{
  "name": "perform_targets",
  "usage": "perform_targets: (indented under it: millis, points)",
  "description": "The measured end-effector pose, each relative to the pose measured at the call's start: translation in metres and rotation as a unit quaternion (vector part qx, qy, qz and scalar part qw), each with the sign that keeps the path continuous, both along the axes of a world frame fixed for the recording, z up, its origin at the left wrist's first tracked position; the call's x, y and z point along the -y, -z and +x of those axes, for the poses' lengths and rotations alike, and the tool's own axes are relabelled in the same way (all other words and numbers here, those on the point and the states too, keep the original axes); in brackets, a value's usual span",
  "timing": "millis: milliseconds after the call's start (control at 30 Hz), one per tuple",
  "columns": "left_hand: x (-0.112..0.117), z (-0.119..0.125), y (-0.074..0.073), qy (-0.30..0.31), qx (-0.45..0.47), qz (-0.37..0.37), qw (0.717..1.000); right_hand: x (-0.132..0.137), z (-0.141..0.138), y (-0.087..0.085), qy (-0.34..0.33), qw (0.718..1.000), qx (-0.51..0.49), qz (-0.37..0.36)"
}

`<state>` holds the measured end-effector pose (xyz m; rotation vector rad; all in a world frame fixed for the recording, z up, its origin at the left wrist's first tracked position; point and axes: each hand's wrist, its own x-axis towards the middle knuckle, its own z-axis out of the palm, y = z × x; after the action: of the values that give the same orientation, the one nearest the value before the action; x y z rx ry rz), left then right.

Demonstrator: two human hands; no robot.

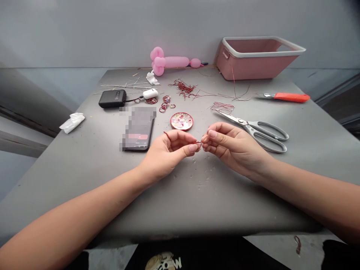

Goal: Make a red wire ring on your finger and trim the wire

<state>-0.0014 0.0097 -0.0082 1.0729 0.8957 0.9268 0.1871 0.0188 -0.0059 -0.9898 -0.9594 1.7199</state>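
Between my hands runs a thin dark red cord [198, 142], partly hidden by the fingers. My left hand [171, 150] pinches it between thumb and fingertips, and a bit of the cord shows above the knuckles. Close beside it, my right hand [230, 144] pinches the other end with thumb and index finger. Just beyond the fingertips lies a round red-rimmed dish [182, 121] of small pale and coloured beads. Grey-handled scissors [253, 129] lie behind my right hand, blades apart. A dark phone [139, 129] rests beyond my left hand.
Red cord pieces [184, 87] and small beaded rings [164, 105] lie farther back. A black power bank [112, 98], white earbud case [150, 93], orange utility knife [291, 97], pink basket [253, 63], pink balloon [176, 62] and crumpled tissue [72, 123] also sit on the table.
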Motion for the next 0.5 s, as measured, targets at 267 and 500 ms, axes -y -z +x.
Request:
perform_targets:
  millis: [267, 500]
  points:
    - [-0.0003, -0.0006, 0.003, 0.024, 0.065, -0.071, 0.995, 0.0019, 0.0033, 0.0041, -0.003, 0.995, 0.059, 0.078]
    - [0.0025, 0.0011, 0.001, 0.052, 0.078, -0.092, 0.991, 0.0034, 0.0077, 0.0049, -0.094, 0.962, 0.213, 0.142]
